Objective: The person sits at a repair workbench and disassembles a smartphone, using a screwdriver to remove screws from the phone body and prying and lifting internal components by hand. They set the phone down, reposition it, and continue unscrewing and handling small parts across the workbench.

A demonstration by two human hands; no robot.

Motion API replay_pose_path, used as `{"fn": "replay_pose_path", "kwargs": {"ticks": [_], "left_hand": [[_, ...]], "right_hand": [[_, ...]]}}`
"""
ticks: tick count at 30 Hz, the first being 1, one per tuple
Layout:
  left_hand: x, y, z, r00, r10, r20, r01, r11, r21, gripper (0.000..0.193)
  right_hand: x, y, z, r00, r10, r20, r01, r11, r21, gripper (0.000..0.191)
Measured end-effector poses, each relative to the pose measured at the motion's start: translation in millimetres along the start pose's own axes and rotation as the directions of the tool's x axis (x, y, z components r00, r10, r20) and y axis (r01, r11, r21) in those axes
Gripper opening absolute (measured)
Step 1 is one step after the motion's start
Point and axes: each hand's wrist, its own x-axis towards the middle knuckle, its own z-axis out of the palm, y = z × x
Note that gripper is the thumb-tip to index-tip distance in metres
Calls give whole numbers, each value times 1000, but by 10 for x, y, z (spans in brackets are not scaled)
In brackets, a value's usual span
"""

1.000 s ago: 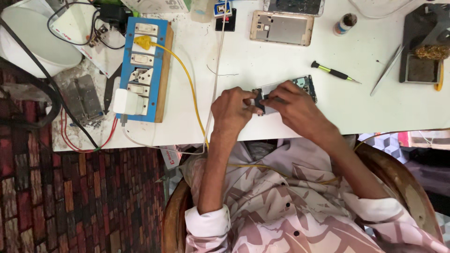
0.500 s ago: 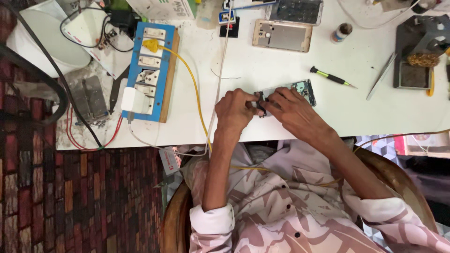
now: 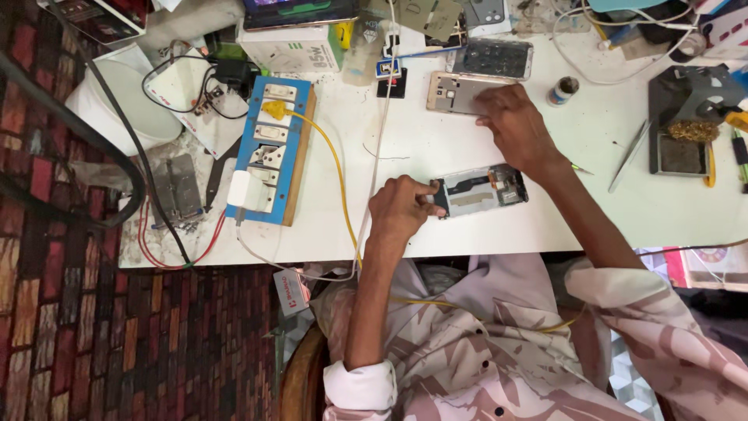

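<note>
Towards the left edge of the white counter (image 3: 405,234) lay a blue and wooden board of white sockets and switches (image 3: 269,152), with a yellow cable (image 3: 336,175) running from it to the near edge, likely kept aside so the middle stayed free for work. Near the middle of the near edge, the left hand (image 3: 399,210) pinched the left end of an opened phone body with grey and dark inner parts exposed (image 3: 481,189), its fingers (image 3: 425,195) clenched on that end, apparently to keep the phone flat and steady on the counter. Further right and closer to the far edge, the right hand (image 3: 516,129) rested with loose, spread fingers on a pale gold phone back cover (image 3: 456,92), gripping nothing that could be seen. By the right edge lay slim metal tweezers (image 3: 628,156) beside a dark metal stand (image 3: 689,117), within easy reach.
</note>
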Motion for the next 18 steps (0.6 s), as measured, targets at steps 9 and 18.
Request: {"fn": "replay_pose_path", "kwargs": {"ticks": [9,18], "left_hand": [[25,-2,-6,999,-21,34,20,1000,10,40],[-5,-12,-28,1000,9,13,-8,1000,-30,42]], "right_hand": [[-121,-30,-58,991,-85,106,75,992,101,40],[117,78,-258,991,100,-93,-69,954,293,23]]}}
